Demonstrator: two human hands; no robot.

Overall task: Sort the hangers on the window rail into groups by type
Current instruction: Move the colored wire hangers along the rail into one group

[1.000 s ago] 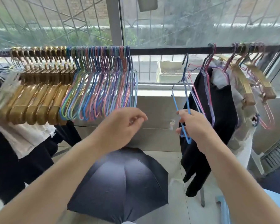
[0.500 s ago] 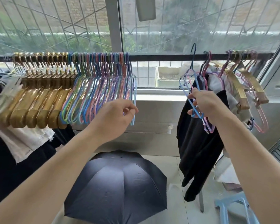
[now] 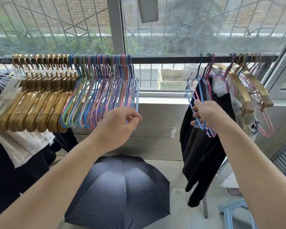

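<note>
A black window rail (image 3: 163, 60) runs across the view. Gold hangers (image 3: 40, 100) hang packed at its left end, and coloured wire hangers (image 3: 102, 96) sit bunched beside them. My left hand (image 3: 120, 124) pinches the bottom of the rightmost hangers in that bunch. My right hand (image 3: 208, 114) grips a blue wire hanger (image 3: 191, 100) whose hook reaches the rail, apart from the bunch. Pink and purple wire hangers (image 3: 210, 133) poke out below that hand. Further right, gold hangers (image 3: 241, 90) and pink wire hangers (image 3: 266, 123) hang mixed together.
A black garment (image 3: 205, 146) hangs under my right hand, with white cloth behind it. An open dark umbrella (image 3: 122, 187) lies on the floor below. A blue stool (image 3: 229, 212) stands at the lower right. Dark and white clothes (image 3: 23, 146) hang at the left.
My right hand has lifted the blue wire hanger from below the rail up to it. My left hand has risen to the bottom of the wire hanger bunch.
</note>
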